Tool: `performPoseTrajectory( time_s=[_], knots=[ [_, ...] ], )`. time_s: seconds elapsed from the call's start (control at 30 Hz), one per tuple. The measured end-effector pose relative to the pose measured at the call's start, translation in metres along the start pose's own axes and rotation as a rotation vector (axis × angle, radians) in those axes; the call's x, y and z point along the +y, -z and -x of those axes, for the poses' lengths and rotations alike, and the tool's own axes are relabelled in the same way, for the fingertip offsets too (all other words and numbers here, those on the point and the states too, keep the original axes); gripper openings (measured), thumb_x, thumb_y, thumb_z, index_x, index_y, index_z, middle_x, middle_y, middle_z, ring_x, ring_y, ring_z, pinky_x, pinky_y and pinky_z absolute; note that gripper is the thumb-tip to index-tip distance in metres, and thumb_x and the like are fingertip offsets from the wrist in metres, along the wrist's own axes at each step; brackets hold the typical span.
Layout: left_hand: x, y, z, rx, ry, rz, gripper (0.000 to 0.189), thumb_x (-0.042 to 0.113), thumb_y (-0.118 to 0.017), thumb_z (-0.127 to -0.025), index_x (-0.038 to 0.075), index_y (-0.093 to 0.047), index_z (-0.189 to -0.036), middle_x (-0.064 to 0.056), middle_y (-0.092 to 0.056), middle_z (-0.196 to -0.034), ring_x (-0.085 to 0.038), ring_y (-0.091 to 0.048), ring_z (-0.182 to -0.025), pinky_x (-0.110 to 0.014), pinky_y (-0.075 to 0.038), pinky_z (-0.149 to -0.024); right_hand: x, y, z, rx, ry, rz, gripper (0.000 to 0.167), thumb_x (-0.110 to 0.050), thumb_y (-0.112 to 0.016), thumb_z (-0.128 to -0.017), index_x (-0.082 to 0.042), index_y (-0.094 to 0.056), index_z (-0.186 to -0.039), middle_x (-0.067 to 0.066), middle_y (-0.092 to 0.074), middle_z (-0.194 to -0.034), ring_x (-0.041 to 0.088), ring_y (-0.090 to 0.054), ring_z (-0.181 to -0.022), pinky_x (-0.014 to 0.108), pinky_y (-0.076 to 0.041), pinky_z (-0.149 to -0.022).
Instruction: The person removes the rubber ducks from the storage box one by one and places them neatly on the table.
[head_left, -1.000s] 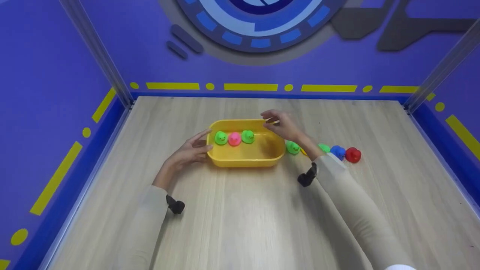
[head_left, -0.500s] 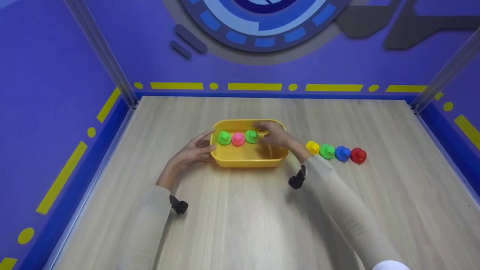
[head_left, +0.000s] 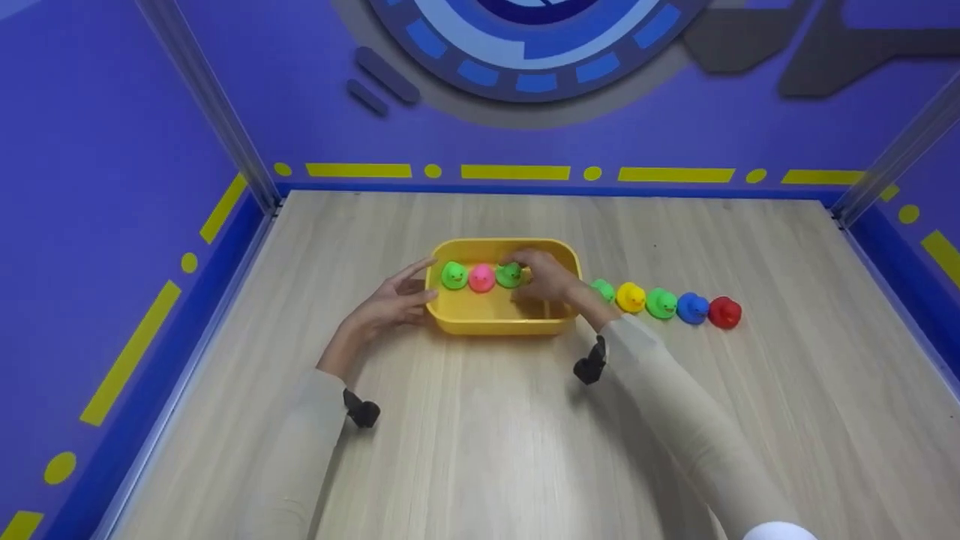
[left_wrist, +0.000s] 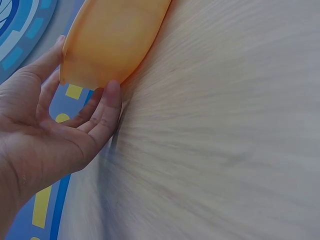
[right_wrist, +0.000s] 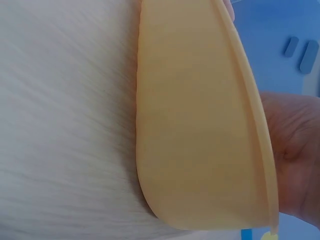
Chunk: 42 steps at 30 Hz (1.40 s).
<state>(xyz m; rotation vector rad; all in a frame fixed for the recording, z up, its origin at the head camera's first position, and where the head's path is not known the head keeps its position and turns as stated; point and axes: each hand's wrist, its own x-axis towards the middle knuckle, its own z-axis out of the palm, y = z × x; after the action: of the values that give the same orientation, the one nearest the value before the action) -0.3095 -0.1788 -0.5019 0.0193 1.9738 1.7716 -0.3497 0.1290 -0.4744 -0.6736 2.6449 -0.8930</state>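
Presently, left hand [head_left: 386, 305] spread, fingertips touching left end of yellow oblong plastic tub [head_left: 495, 328] on pale wooden counter [head_left: 480, 427]. Right hand [head_left: 550, 277] inside tub, fingers bent at third green toy duck [head_left: 509, 275]; pinching or not, cannot tell. Leftward: pink toy duck [head_left: 481, 278], bright-green toy duck [head_left: 454, 275]. Row right of tub: green duck [head_left: 602, 289], yellow duck [head_left: 631, 297], second green duck [head_left: 661, 303], blue duck [head_left: 691, 307], red duck [head_left: 724, 312].

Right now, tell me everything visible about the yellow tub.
The tub is yellow, smooth and plastic-looking, low and oblong with rounded corners, an open top and a thin rim. It sits upright on the wooden table, long side towards the person. Inside, a pink duck sits between two green ducks. The left hand touches the tub's left end; the right hand reaches inside.
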Motion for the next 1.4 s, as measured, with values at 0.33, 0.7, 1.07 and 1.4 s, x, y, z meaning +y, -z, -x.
performPoseTrajectory(
  time_s=[0.33, 0.7, 1.07, 1.4],
  knots=[
    [0.000, 0.000, 0.001, -0.004, -0.013, -0.013, 0.068, 0.023, -0.071, -0.098, 0.041, -0.039, -0.156, -0.013, -0.040, -0.156, -0.023, -0.067, -0.104, -0.038, -0.061, -0.091, 0.002, -0.006, 0.001, 0.015, -0.017, 0.061, 0.039, -0.003, -0.078, -0.088, -0.006, -0.068, -0.126, 0.015, -0.065, -0.126, 0.030, -0.056, -0.116, 0.044, -0.049, -0.109],
    [-0.001, 0.001, 0.002, -0.024, -0.032, 0.005, 0.072, 0.023, -0.072, -0.097, 0.038, -0.037, -0.158, -0.015, -0.042, -0.152, -0.018, -0.064, -0.093, -0.033, -0.061, -0.084, 0.000, -0.008, 0.004, 0.027, -0.022, 0.082, 0.040, -0.006, -0.081, -0.086, -0.007, -0.069, -0.124, 0.012, -0.070, -0.125, 0.030, -0.063, -0.113, 0.044, -0.053, -0.107],
    [0.001, -0.001, 0.002, -0.006, -0.006, -0.039, 0.070, 0.020, -0.068, -0.100, 0.037, -0.035, -0.159, -0.016, -0.039, -0.154, -0.021, -0.066, -0.099, -0.038, -0.061, -0.091, -0.007, 0.002, 0.014, 0.068, -0.111, -0.007, 0.039, -0.008, -0.081, -0.087, -0.004, -0.069, -0.124, 0.011, -0.070, -0.118, 0.026, -0.060, -0.105, 0.042, -0.055, -0.100],
    [0.006, -0.002, 0.003, 0.012, -0.018, -0.100, 0.069, 0.024, -0.069, -0.099, 0.037, -0.037, -0.157, -0.015, -0.041, -0.152, -0.025, -0.065, -0.108, -0.039, -0.060, -0.093, -0.011, 0.017, 0.032, 0.139, -0.057, -0.063, 0.041, -0.011, -0.079, -0.089, -0.002, -0.065, -0.126, 0.016, -0.067, -0.124, 0.030, -0.061, -0.109, 0.044, -0.055, -0.099]
  ],
)
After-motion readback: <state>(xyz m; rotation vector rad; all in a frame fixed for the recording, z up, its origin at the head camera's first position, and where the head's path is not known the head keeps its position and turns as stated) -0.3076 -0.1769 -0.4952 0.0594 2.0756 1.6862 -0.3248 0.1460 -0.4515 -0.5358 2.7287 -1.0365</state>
